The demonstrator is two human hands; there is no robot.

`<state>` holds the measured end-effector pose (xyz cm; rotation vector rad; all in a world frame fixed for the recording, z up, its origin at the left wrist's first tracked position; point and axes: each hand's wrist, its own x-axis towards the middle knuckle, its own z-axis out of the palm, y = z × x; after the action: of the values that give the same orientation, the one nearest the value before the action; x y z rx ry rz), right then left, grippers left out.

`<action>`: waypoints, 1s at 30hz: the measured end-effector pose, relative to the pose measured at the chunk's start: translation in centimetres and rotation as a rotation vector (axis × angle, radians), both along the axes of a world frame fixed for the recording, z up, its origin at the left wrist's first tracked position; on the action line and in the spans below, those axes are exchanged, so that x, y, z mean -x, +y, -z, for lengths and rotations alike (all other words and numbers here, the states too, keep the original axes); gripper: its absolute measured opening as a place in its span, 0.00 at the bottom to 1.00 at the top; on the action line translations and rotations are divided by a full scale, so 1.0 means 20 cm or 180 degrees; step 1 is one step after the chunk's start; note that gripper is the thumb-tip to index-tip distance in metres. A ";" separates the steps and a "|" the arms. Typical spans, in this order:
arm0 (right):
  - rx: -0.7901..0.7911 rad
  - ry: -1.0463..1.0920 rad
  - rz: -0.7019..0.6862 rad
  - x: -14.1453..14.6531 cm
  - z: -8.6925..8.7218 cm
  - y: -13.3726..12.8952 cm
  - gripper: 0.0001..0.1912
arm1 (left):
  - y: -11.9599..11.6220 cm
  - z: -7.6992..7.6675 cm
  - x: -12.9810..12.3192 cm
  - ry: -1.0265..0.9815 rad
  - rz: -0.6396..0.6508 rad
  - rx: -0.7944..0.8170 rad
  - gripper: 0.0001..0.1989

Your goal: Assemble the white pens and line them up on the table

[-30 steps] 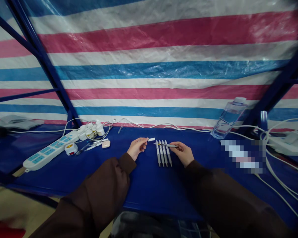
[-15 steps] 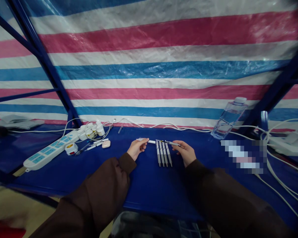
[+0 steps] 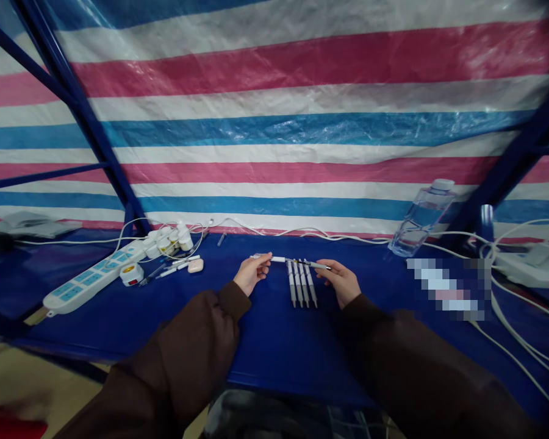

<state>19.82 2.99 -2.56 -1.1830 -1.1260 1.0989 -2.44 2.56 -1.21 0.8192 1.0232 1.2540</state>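
Several white pens with grey grips (image 3: pixel 298 283) lie side by side on the blue table (image 3: pixel 274 353), tips toward me. Just beyond their upper ends, my left hand (image 3: pixel 252 274) pinches a white pen barrel (image 3: pixel 278 260) that points to the right. My right hand (image 3: pixel 341 281) has its fingers closed on a grey pen part (image 3: pixel 321 266), with a thin dark refill between this part and the barrel. Whether the two parts are fully joined is too small to tell.
At the left are a power strip (image 3: pixel 91 277), a round white plug adapter (image 3: pixel 131 275), loose pens (image 3: pixel 172 268) and a small pink case (image 3: pixel 195 266). A water bottle (image 3: pixel 421 218) stands at the back right, near white cables (image 3: pixel 501 305). A striped sheet (image 3: pixel 274 134) hangs behind.
Both hands have shifted very slightly to the left with the pen parts. The row of pens has not moved.
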 end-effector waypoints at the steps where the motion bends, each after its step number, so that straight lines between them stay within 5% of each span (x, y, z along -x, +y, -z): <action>1: 0.0018 -0.0004 -0.0027 0.00 0.00 0.00 0.17 | 0.00 0.00 0.00 0.0016 0.0017 -0.0014 0.18; 21: 0.0002 0.0000 -0.0796 0.03 -0.01 -0.03 0.21 | -0.01 0.01 -0.01 0.0278 0.0428 -0.0202 0.16; 30: 0.0069 0.0041 -0.0771 0.04 -0.02 -0.03 0.21 | -0.03 0.01 -0.02 0.0617 0.0684 -0.0381 0.16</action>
<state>19.09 2.35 -2.12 -1.0737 -1.2740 1.3031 -2.08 1.97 -1.34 1.1303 0.9907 1.0746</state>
